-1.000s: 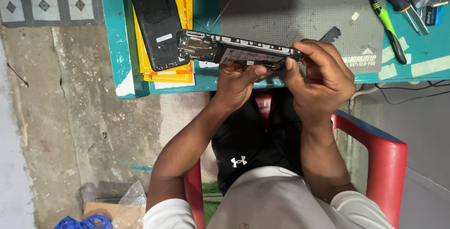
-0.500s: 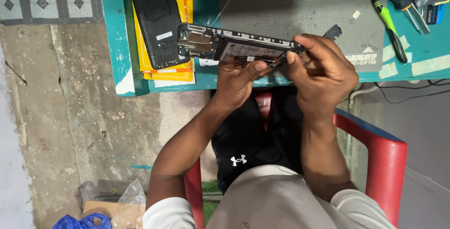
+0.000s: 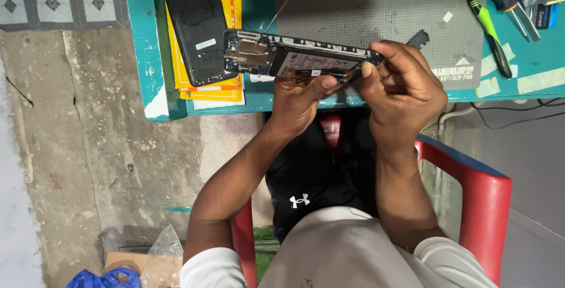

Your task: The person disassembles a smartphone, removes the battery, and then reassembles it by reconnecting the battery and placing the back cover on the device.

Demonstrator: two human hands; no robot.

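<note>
Teal tabletop (image 3: pixel 259 96) runs across the top of the view, its far part cut off by the frame edge, with a grey work mat (image 3: pixel 376 5) laid on it and cracked concrete floor (image 3: pixel 76 164) below. Screwdrivers (image 3: pixel 491 5) at the upper right are cropped, so only their handles and parts of the shafts show. A black back cover (image 3: pixel 197 26) lies on yellow packets (image 3: pixel 226 85), which it mostly hides. Above the table's near edge both hands hold an opened phone (image 3: pixel 294 61), seen nearly edge-on, so its inner layout is hard to read: a dark frame, metal shielding at one end, a pale label midway. The left hand (image 3: pixel 303 96) grips it from beneath, thumb pressed on the edge. The right hand (image 3: pixel 403 90) closes around the other end, hiding it; whether the fingertips pinch any small part cannot be told. A red chair (image 3: pixel 482 205) flanks the lap.
</note>
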